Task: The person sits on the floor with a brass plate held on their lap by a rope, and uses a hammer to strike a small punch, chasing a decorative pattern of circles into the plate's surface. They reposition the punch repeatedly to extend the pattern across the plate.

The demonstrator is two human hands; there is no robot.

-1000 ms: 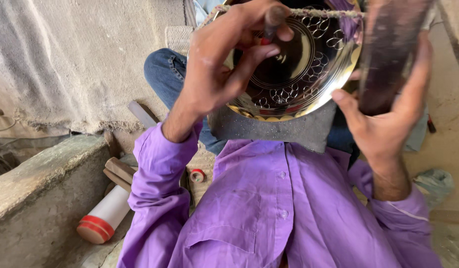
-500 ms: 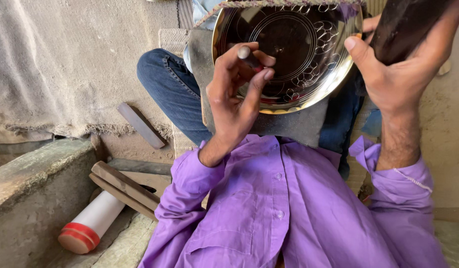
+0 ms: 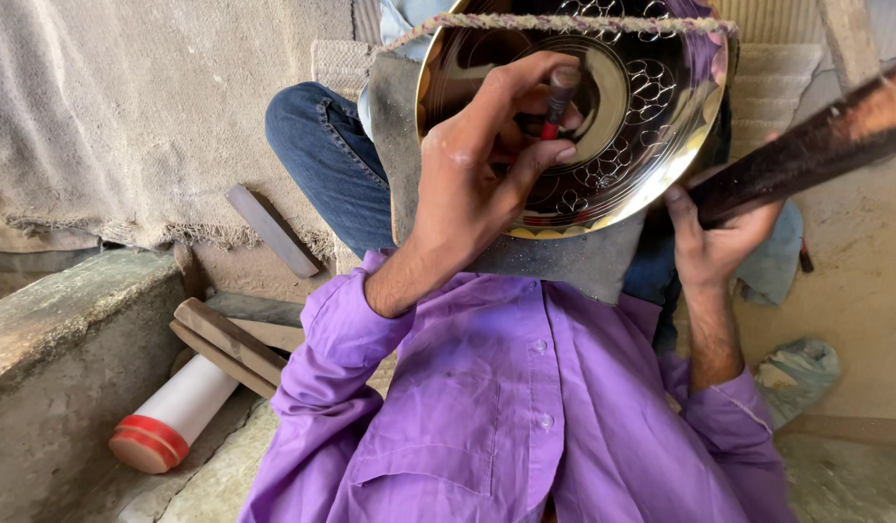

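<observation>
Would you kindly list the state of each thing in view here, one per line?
Left hand: closed on a small punch.
Small punch: upright-tilted, tip toward the plate.
Brass plate: propped on the lap, tilted, pattern partly engraved.
Right hand: gripping a dark wooden mallet.
Dark wooden mallet: raised beside the plate.
White cylinder: lying on its side.

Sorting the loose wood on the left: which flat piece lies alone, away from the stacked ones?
The grey flat bar lying slantwise below the cloth; the brown slats are stacked together beside the white cylinder with a red end.
</observation>
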